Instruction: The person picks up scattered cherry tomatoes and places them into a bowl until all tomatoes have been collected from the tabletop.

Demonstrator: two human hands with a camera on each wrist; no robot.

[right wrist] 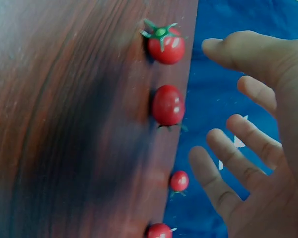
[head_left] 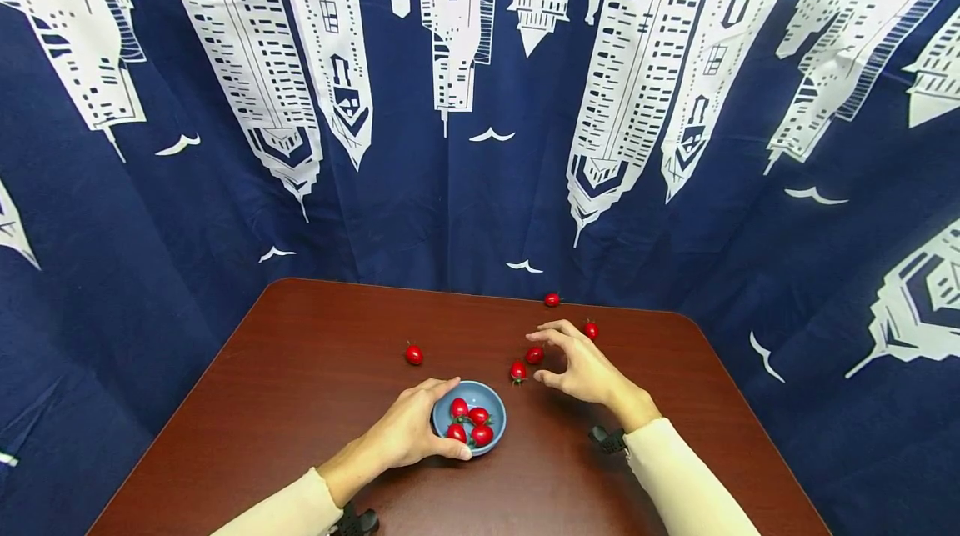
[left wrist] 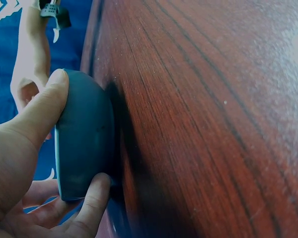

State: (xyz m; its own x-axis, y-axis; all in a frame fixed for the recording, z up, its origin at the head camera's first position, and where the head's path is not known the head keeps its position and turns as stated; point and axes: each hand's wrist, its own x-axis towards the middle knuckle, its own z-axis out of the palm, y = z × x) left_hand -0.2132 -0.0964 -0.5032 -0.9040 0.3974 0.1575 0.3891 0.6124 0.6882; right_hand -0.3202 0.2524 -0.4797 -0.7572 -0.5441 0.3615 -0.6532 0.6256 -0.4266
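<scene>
A small blue bowl holds several red cherry tomatoes with green stems. My left hand grips the bowl from its left side, thumb at the near rim and fingers round the far side. In the left wrist view the bowl's outer wall shows between thumb and fingers. My right hand hovers with fingers spread and bent, holding nothing. Closest to its fingertips lie two cherry tomatoes, one nearer the bowl and another just behind. The right wrist view shows a gap between the hand and a tomato.
One loose cherry tomato lies behind the bowl to the left. Farther back on the right are another and one by the far edge. The brown wooden table ends at a blue curtain with white buildings.
</scene>
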